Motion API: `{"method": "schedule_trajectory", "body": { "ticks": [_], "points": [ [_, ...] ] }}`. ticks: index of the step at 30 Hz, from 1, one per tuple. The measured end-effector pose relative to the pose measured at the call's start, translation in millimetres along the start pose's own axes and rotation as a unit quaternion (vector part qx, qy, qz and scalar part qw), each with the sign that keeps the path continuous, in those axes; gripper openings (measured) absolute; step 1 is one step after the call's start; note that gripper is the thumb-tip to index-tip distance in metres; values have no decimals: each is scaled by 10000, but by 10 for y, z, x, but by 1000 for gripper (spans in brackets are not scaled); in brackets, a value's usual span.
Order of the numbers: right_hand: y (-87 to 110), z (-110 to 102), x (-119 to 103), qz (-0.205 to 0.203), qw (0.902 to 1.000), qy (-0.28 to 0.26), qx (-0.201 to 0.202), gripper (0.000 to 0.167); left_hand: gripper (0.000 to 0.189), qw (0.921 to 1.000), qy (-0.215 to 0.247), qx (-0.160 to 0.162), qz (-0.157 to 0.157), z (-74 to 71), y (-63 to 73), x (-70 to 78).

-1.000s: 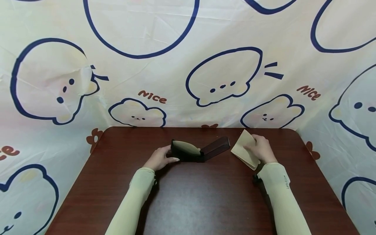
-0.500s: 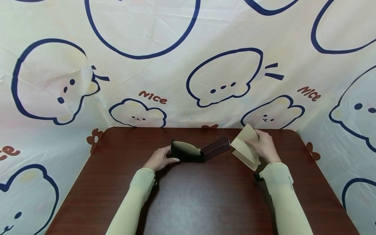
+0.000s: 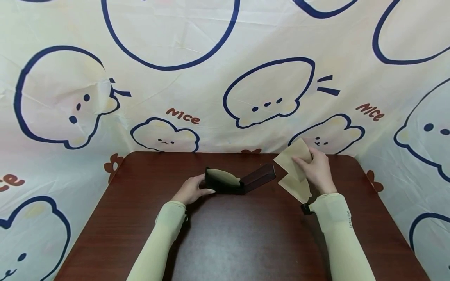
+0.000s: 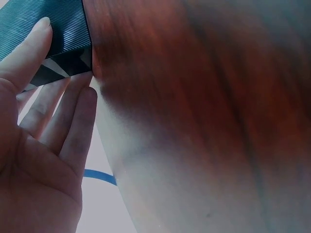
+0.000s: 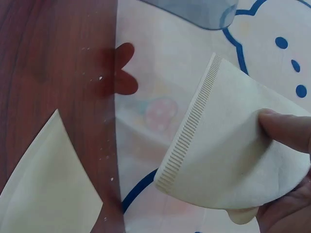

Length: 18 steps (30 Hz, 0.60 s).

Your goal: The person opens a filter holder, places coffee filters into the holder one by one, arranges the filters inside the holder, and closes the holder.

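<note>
My left hand (image 3: 191,190) grips the left end of a black ribbed box (image 3: 223,189), thumb on its near side in the left wrist view. Tan paper filters (image 3: 223,176) show inside the box, and its see-through dark lid (image 3: 260,178) is swung open to the right. Pinched in my right hand (image 3: 319,169) is a cone-shaped paper coffee filter (image 5: 209,136) with a crimped edge, raised near the table's far edge. A second paper coffee filter (image 3: 296,189) lies on the table below it, partly overlapped by the held one in the head view.
The brown wooden table (image 3: 225,238) has rounded far corners. Behind it and at both sides hangs a pale cloth (image 3: 211,89) printed with cartoon outlines. A black strap (image 3: 306,209) shows at the right wrist.
My right hand has lifted one filter up and away from the other, which now shows separately on the table. The left hand and the box have stayed still.
</note>
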State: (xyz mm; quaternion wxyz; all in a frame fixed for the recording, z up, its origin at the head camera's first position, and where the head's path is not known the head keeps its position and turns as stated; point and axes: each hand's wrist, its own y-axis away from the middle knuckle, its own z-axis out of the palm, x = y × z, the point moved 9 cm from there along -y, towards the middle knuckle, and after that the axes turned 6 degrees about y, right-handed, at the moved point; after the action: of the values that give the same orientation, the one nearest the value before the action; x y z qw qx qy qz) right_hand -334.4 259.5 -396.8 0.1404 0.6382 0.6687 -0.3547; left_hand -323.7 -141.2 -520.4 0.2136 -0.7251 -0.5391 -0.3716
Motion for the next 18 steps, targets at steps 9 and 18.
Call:
{"method": "schedule_trajectory", "body": {
  "ticks": [9,18],
  "points": [
    [-10,-70,-153,-242,9993,-125,245,34,46,10000,-23,47,51,-9,8,31],
    [-48,-90,-296,-303,9991,-260,170,39,46,10000,-14,50,36,-10,8,29]
  ]
}}
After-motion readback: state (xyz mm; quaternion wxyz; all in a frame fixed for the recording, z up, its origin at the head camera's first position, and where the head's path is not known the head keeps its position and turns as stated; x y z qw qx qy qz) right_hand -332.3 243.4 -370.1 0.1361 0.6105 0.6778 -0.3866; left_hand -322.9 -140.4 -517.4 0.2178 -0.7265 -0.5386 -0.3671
